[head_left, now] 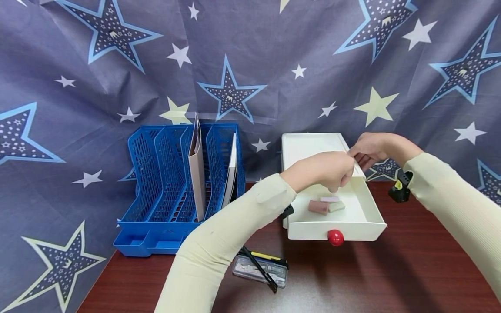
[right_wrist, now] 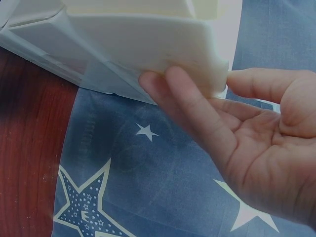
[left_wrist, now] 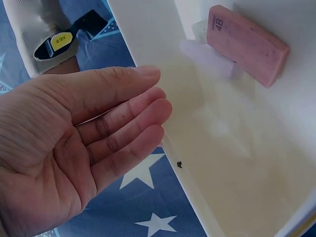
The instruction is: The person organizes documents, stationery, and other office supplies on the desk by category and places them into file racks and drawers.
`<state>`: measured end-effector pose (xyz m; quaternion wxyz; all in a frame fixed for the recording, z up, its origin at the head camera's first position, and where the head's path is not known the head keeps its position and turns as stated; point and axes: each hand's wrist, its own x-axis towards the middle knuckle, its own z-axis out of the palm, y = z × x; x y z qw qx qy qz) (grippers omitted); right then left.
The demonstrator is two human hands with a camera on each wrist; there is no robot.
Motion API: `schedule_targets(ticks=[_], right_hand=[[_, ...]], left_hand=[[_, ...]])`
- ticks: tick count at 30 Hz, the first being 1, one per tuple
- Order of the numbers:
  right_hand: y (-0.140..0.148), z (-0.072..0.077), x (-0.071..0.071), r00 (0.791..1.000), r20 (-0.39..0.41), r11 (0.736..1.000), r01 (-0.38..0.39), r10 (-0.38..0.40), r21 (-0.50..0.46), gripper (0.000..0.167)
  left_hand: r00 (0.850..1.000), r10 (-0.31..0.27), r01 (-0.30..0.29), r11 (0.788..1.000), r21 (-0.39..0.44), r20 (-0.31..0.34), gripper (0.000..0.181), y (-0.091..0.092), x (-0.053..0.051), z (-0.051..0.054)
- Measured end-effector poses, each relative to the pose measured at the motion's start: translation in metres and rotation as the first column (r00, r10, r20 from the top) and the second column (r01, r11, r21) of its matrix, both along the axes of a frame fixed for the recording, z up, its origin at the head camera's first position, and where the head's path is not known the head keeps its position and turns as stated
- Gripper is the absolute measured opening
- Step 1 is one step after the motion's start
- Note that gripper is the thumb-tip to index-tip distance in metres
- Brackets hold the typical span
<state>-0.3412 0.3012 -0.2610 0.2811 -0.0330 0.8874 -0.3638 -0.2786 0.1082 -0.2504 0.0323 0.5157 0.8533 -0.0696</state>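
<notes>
A white drawer [head_left: 332, 231] with a red round knob [head_left: 335, 237] is pulled out of its white case [head_left: 309, 148]. Lying in it are a pink eraser [left_wrist: 247, 44] marked 4B, a thin pale lilac piece [left_wrist: 210, 59] and a whitish block [head_left: 336, 206]. My left hand [head_left: 326, 169] hovers above the drawer's back part, its fingers loosely bent with nothing visible between them; its index finger is hidden in the left wrist view. At the case's right side, my right hand [right_wrist: 247, 128] holds the edge, thumb on one face and fingertips against another.
Left of the drawer stands a blue file rack [head_left: 156, 174] with a beige folder [head_left: 197, 174] and a white one [head_left: 231, 174]. On the brown table [head_left: 313, 278], a clear case [head_left: 260, 269] lies with a black pen [head_left: 260, 267] and a yellow-black pen [head_left: 270, 257]. Star-patterned cloth [head_left: 266, 52] hangs behind.
</notes>
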Motion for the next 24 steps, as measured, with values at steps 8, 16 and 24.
schedule_targets(ticks=[8, 16, 24], right_hand=[[0.0001, -0.0005, -0.0002, 1.000, 0.006, 1.000, 0.006, -0.006, -0.010, 0.042], [-0.0007, 0.0002, -0.0001, 1.000, 0.006, 1.000, 0.009, -0.009, -0.009, 0.043], [-0.0006, 0.0006, 0.0002, 1.000, 0.004, 1.000, 0.011, -0.011, -0.014, 0.040]], left_hand=[[1.000, -0.001, 0.001, 1.000, -0.002, -0.005, 0.018, -0.0008, 0.0008, 0.0000], [1.000, 0.006, -0.006, 1.000, 0.003, 0.003, 0.018, -0.0021, 0.0020, 0.0009], [0.999, 0.015, -0.015, 1.000, -0.018, -0.029, 0.013, -0.0073, 0.0088, 0.0016]])
